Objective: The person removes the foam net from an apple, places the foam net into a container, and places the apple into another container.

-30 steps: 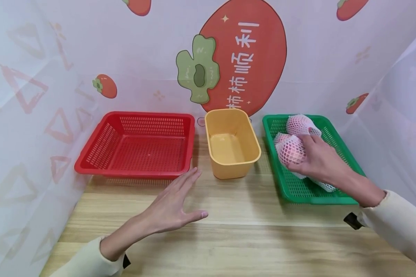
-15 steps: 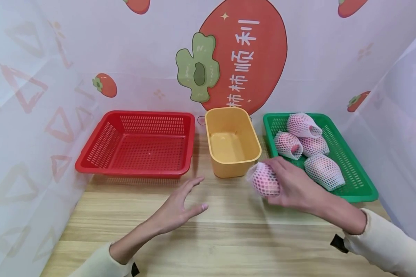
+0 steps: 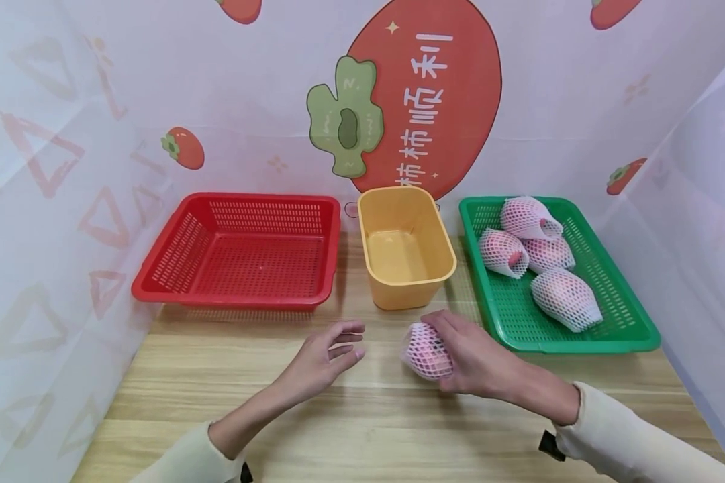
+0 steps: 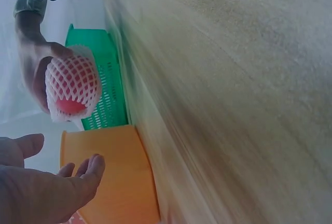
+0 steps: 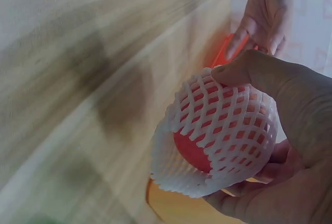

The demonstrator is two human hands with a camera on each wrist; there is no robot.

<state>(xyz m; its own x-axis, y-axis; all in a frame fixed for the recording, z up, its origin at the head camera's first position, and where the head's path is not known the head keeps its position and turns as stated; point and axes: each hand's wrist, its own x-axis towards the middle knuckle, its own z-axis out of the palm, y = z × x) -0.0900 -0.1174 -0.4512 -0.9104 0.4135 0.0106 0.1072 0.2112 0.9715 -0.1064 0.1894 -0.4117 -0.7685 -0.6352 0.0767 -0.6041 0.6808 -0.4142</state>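
Observation:
My right hand (image 3: 480, 359) grips a round red fruit in a white foam net sleeve (image 3: 427, 352), held over the table in front of the yellow bin. In the right wrist view, thumb and fingers wrap the netted fruit (image 5: 223, 125), and red skin shows at the sleeve's open end. What kind of fruit it is, the net hides. My left hand (image 3: 320, 359) is just left of the fruit, apart from it, fingers loosely bent and holding nothing. From the left wrist view, the left hand (image 4: 52, 182) has its palm turned toward the fruit (image 4: 73, 86).
A red basket (image 3: 235, 298) with nothing in it stands at the left. Beside it is the yellow bin (image 3: 407, 295). The green basket (image 3: 574, 345) on the right contains several netted fruits (image 3: 564, 298). White printed cloth (image 3: 248, 100) encloses the wooden table (image 3: 362, 436).
My right hand has lifted one netted fruit out of the green basket and carried it left and nearer. The left hand has shifted slightly right, its fingers more bent.

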